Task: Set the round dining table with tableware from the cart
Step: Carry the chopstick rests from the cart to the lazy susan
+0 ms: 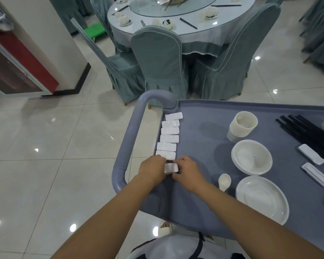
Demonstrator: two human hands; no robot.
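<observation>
Your left hand (153,168) and right hand (187,171) meet at the cart's (200,202) near left edge, each curled on one end of a small white rest (170,168), grasping it between them. Just beyond that rest, a row of rests (169,134) runs along the cart's left wall. Right of the row: stacked cups (241,128), bowl (252,157), spoon (224,181), plate (262,200), black chopsticks (307,131). Beyond the cart, covered chairs (157,60) ring the round table (181,25).
</observation>
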